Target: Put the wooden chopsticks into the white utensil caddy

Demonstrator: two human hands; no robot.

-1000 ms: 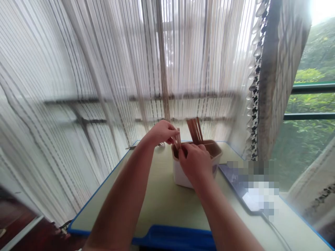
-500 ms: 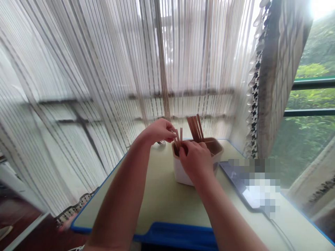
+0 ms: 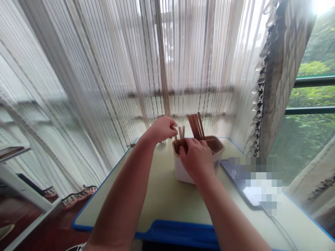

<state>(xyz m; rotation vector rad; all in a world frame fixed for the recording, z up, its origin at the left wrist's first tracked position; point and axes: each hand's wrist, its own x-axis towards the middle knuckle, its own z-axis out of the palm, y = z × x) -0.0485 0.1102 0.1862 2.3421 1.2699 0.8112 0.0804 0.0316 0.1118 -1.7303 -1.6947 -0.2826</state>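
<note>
L hand: pinch almost closed on pale stick, at left end of container, nr far edge of desk. R hand: curled over container, prob. to steady it; grip hidden, can't tell.

The left forearm is stretched forward and slanted rightward, its wrist bent; the left hand is lifted, thumb and fingers pinched. The right forearm is angled leftward, and the right hand is held lower, back upward, fingers curled, their tips hidden.
</note>
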